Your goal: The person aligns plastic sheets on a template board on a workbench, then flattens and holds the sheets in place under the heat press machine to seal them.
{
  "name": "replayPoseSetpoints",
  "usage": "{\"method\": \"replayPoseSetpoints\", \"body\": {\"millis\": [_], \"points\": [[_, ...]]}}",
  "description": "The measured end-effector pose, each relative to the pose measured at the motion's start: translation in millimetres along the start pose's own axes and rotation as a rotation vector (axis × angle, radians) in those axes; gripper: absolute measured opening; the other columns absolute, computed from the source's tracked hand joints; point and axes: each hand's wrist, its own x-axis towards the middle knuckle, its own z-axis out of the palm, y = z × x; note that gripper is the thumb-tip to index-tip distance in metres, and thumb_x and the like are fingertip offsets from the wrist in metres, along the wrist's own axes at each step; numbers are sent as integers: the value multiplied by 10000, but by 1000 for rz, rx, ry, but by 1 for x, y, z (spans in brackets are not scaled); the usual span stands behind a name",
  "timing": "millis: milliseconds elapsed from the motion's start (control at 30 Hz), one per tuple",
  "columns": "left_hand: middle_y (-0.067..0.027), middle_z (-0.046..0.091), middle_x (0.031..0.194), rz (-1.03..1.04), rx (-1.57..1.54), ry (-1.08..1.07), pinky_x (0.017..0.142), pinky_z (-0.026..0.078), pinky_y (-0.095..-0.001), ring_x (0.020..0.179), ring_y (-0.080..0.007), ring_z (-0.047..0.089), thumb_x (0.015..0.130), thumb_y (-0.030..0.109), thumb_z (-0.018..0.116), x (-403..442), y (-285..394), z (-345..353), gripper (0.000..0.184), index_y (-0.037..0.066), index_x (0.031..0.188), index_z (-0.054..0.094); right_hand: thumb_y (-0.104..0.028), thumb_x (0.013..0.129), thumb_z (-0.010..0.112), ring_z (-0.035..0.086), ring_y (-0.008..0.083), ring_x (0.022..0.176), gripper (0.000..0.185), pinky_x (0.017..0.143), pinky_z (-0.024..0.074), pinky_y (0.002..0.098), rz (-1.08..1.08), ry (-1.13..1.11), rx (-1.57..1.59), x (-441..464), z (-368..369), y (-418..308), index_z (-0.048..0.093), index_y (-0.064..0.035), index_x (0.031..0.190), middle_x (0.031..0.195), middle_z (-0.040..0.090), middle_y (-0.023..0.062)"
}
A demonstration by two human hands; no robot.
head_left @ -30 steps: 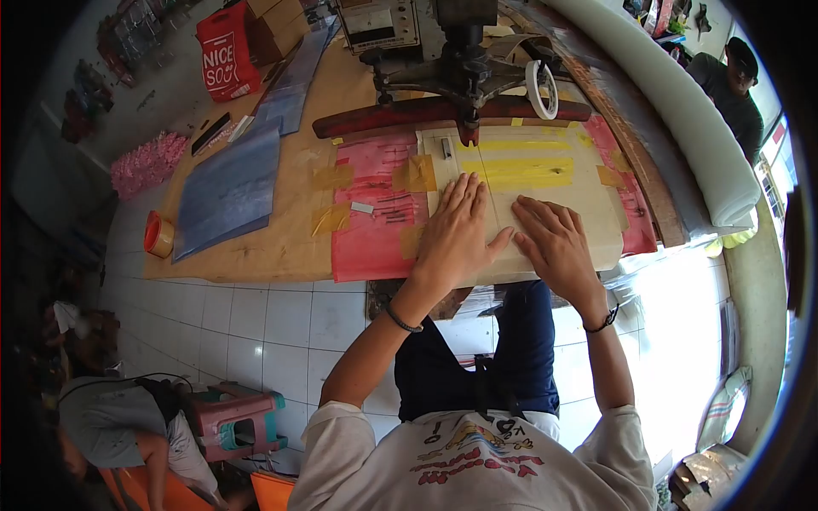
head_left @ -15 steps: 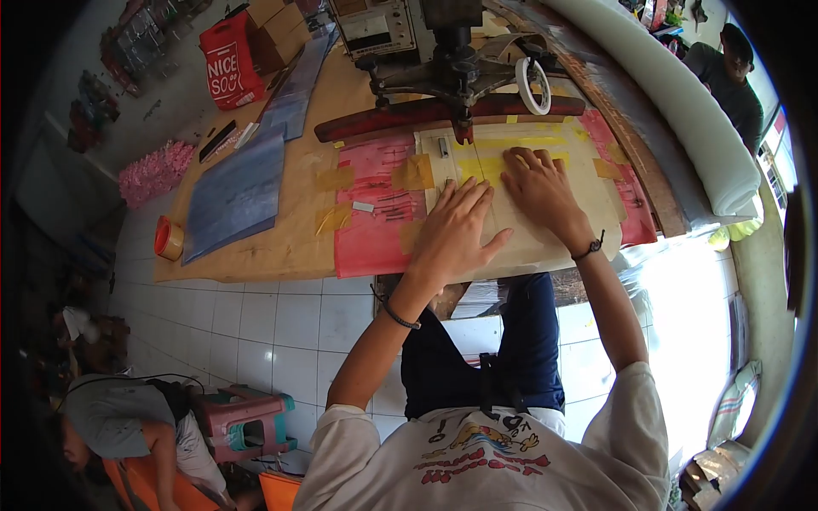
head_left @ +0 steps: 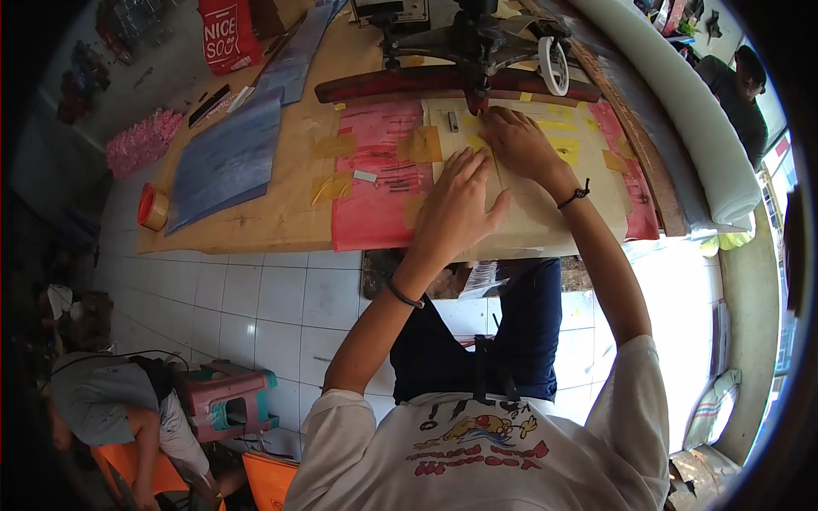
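Note:
My left hand (head_left: pixel 460 200) lies flat on the beige sheet (head_left: pixel 545 204), thumb apart from the other fingers, nothing in it. Further back on the same sheet, my right hand (head_left: pixel 520 145) rests palm down with its fingertips beside the centre of the dark red press bar (head_left: pixel 383 88); its fingers look slightly spread and hold nothing visible. Yellow tape (head_left: pixel 562 150) shows to the right of that hand. A small metal piece (head_left: pixel 452 122) lies on the sheet's left part. Red material (head_left: pixel 375 213) sticks out at the left, with a small white block (head_left: pixel 365 176) on it.
Blue sheets (head_left: pixel 226 157) and a tape roll (head_left: pixel 153 207) lie on the table's left. A white ring (head_left: pixel 553 66) hangs on the machine (head_left: pixel 477 43). A foam roll (head_left: pixel 682 111) runs along the right. One person (head_left: pixel 111 400) bends at lower left; another (head_left: pixel 737 98) is at upper right.
My right hand has moved forward and left over the sheet, up to the middle of the press bar. My left hand stays flat on the sheet. The camera view has shifted slightly.

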Motion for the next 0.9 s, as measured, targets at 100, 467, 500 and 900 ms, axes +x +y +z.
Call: {"method": "replayPoseSetpoints", "body": {"millis": [100,467,500,900], "points": [[-279,587,1377,30,44,43,1187,378,-442,1362,-400,502,935,282,671,-2,-6,7,559,-135,1298,587,-319,1048,536,520,399,1324,411,1119,401,483,27,-45,2,6,-6,-8,607,-29,1330,1421,562,208],[-213,621,1345,-37,-70,56,1167,409,-433,1352,-357,516,920,163,669,-1,-3,2,424,-77,1267,632,-374,1079,453,519,446,1313,449,1130,382,540,-102,-49,14,29,19,9,607,-15,1300,1350,596,263],[-206,623,1343,-41,-81,57,1164,413,-431,1350,-354,517,920,162,669,-1,-3,1,418,-72,1264,635,-394,1077,452,518,451,1315,456,1132,383,557,-94,-78,0,31,20,9,612,-24,1289,1360,590,258],[-203,624,1348,-62,-85,45,1148,430,-430,1346,-346,522,917,230,710,0,-2,-2,444,-71,1239,663,-473,1098,351,526,474,1291,559,1136,365,573,-50,-165,-29,44,16,1,623,-25,1292,1301,625,286]]}}
